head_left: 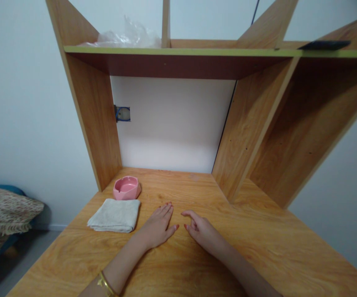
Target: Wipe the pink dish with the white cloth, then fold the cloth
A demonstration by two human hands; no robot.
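Observation:
My left hand (158,226) lies flat on the wooden desk (172,268), fingers stretched forward and thumb out to the side, with nothing in it. Just right of it, my right hand (203,233) rests with index finger and thumb apart and the other fingers curled under. No object shows in it. A folded pale grey cloth (115,215) lies left of my left hand, not touching it. Directly behind the cloth sits a pink faceted ashtray (127,188) with notches in its rim.
Upright wooden panels (246,132) stand at the desk's back, under a shelf (178,51) with a green edge. On the shelf lie a crumpled clear plastic bag (132,35) and a dark flat object (325,45). A wall box (123,114) shows blue wire. A fringed blanket (5,210) is at far left.

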